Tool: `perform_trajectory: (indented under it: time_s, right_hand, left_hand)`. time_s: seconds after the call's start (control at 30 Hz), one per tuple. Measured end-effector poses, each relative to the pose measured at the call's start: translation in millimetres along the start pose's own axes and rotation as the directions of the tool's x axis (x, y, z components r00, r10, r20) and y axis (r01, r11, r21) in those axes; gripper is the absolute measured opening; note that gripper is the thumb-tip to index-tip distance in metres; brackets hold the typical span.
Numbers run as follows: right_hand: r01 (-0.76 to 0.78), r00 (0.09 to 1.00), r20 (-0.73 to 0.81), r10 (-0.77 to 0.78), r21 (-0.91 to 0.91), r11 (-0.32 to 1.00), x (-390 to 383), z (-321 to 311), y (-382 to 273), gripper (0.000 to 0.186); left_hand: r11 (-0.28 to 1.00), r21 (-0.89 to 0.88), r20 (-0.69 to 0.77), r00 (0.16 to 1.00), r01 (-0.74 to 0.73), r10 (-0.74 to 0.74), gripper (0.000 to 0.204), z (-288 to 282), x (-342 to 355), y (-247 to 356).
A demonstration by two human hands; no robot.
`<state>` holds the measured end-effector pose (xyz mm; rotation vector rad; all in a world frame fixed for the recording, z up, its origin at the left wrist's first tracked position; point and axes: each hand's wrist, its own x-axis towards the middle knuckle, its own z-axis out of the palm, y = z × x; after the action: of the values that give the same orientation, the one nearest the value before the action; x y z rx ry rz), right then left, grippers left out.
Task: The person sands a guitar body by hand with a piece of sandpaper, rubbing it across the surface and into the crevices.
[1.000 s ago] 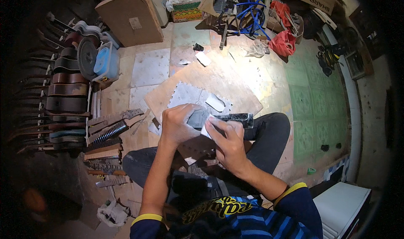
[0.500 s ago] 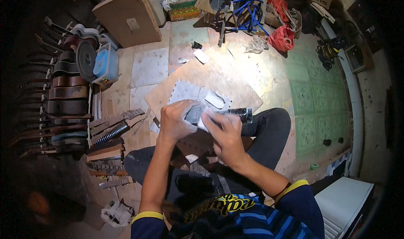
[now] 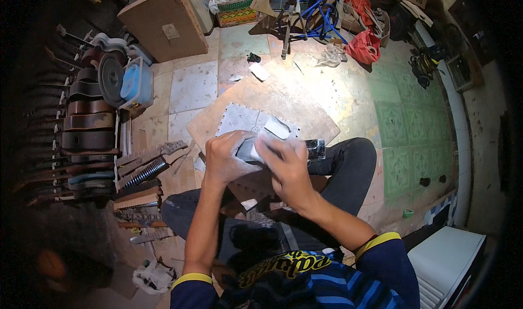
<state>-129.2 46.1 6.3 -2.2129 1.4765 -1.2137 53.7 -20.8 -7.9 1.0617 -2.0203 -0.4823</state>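
I sit on the floor with a dark glossy piece (image 3: 315, 148) held over my lap; it is long and narrow, and its right end sticks out past my fingers. My left hand (image 3: 224, 159) grips its left end from the side. My right hand (image 3: 289, 167) lies across its middle with the fingers curled down onto it. Something pale shows at my right fingertips, but I cannot tell what it is. Most of the piece is hidden under both hands.
A wooden board (image 3: 305, 105) lies on the floor ahead, with a grey perforated sheet (image 3: 237, 118) and a white scrap (image 3: 278, 127) on it. Guitar necks (image 3: 147, 170) and guitar bodies (image 3: 87, 129) line the left. A blue box (image 3: 133, 83), a red bag (image 3: 364, 46) and a white cabinet (image 3: 447, 260) stand around.
My right hand has slid a little to the left along the dark piece, closer to my left hand. The left hand keeps its grip.
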Motion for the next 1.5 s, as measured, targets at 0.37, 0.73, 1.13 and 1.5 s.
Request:
perform_trajectory:
  time_s: [0.37, 0.73, 1.13, 1.5]
  right_hand:
    - [0.011, 0.998, 0.067, -0.010, -0.009, 1.000, -17.5, -12.4, -10.3, 0.062]
    - [0.022, 1.000, 0.020, -0.022, -0.010, 1.000, 7.1, 2.6, 8.0, 0.064]
    - [0.019, 0.998, 0.061, -0.020, 0.031, 0.999, -22.1, -6.1, -8.6, 0.061]
    - [-0.033, 0.998, 0.058, 0.022, 0.192, 0.981, -41.6, -39.7, 5.5, 0.052]
  left_hand:
    - [0.999, -0.028, -0.020, 1.000, -0.017, 0.017, 0.040, 3.8, 5.6, 2.8]
    - [0.999, 0.029, -0.025, 0.999, -0.021, 0.022, 0.033, 0.2, 7.9, 7.9]
    - [1.000, -0.002, -0.008, 1.000, -0.013, 0.013, 0.037, 2.9, -1.9, -1.3]
    - [0.993, 0.082, -0.014, 0.996, -0.083, 0.084, 0.059, 2.1, -2.4, -4.4]
